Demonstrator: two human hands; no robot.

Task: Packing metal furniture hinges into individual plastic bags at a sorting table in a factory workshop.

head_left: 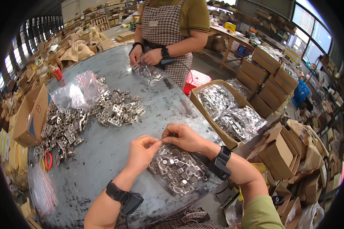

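A clear plastic bag of shiny metal hinge-like parts (178,171) lies near the front right edge of the table. My left hand (143,150) pinches the upper edge of this bag between thumb and fingers. Beside it, my right hand (184,138) is closed on the same edge, fingertips almost touching the left ones. Farther left is a large loose heap of similar metal parts (116,108). Empty clear bags with reddish edges (78,91) rest on top of the heap.
A cardboard box (31,116), a red can (57,73), a red-handled tool (48,160) and more flat bags (44,191) line the table's left side. Across it, a co-worker's hands (145,57) handle another bag. To the right stands an open carton of filled bags (227,110).
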